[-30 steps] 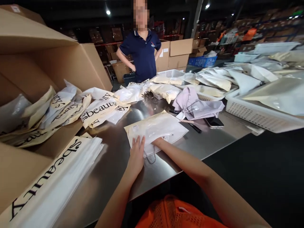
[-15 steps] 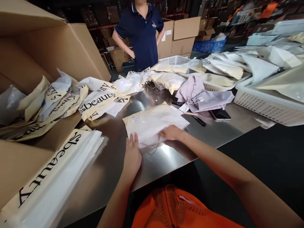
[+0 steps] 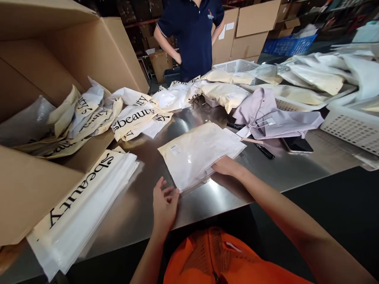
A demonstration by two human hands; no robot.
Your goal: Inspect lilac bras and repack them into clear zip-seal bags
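A white and cream plastic mailing bag [image 3: 195, 152] with a small barcode label lies flat on the metal table in front of me. Beside its near left corner is my left hand [image 3: 165, 203], fingers apart and curved, the thumb side close to the corner. My right hand [image 3: 226, 165] reaches in at the bag's near right edge, where the plastic hides its fingers. A thin loop of cord [image 3: 204, 177] shows at that near edge. White sheets or another bag [image 3: 235, 138] stick out at the right side.
A stack of printed bags [image 3: 89, 197] lies left, below an open carton [image 3: 118, 59] holding more bags. At right are lilac cloth [image 3: 275, 116], a phone [image 3: 297, 144], a black pen [image 3: 264, 151] and white baskets [image 3: 352, 126] with packages. A person [image 3: 192, 39] stands across the table.
My left hand has come off the bag's left edge, moved toward me and spread its fingers. The right hand stays at the near edge. The whole view has shifted a little.
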